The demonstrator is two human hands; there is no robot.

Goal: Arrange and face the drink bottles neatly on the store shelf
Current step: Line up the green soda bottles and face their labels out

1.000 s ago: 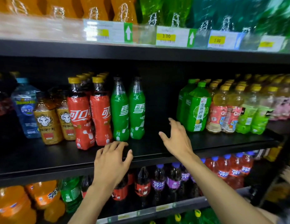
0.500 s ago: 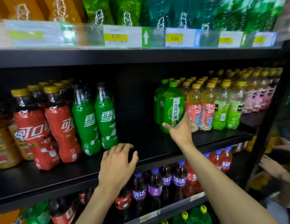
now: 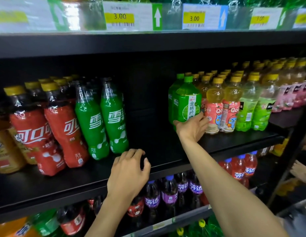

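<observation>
Shelf below: dark bottles with purple labels [image 3: 169, 194], nearest, under the black metal store shelf [image 3: 63, 190]
Shelf surface: bare black gap between green plastic soda bottles [image 3: 113, 120] at left and peach-labelled juice bottles [image 3: 215, 110] at right
Rail above: yellow 3.00 price tags [image 3: 119, 17]
Left hand [image 3: 130, 171]: at the shelf's front edge, fingers loosely curled, holding nothing
Right hand [image 3: 191, 128]: further in, thumb and fingers wrapped round the foot of the green plastic bottle with a green cap [image 3: 186, 100], upright at the gap's right edge, touching the juice row
Hidden: that bottle's base behind the hand; back rows lost in shadow
</observation>
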